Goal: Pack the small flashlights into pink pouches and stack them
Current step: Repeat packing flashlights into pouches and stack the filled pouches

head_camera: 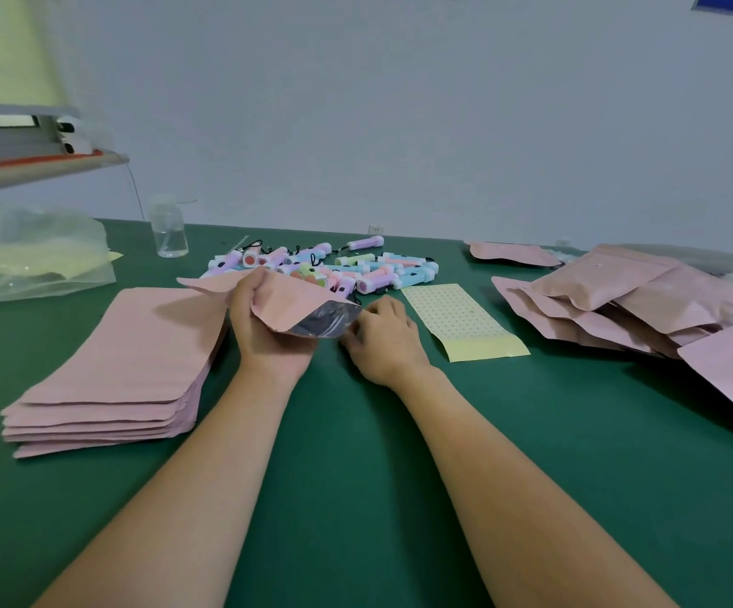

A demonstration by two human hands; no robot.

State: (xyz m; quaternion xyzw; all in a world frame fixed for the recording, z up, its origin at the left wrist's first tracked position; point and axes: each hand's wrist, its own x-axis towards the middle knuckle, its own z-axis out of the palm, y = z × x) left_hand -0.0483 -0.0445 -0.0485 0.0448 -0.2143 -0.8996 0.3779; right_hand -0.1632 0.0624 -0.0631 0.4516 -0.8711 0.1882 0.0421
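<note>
Gripping an open pink pouch (294,302) by its side, the left hand (263,333) curls thumb and fingers round it; the gaping mouth shows a silver lining. The right hand (384,340), fingers bent, meets the mouth's edge; whether it pinches cannot be told. Pastel flashlights (334,269) lie just beyond on the green table (355,432), with flat pouches (128,357) stacked left and filled pouches (619,300) heaped right.

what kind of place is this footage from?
Likely a small hand-packing workshop bench: a stack of empty pink pouches, a heap of small flashlights and a pile of filled pouches lie on a green table, the left hand gripping an open pouch.
</note>
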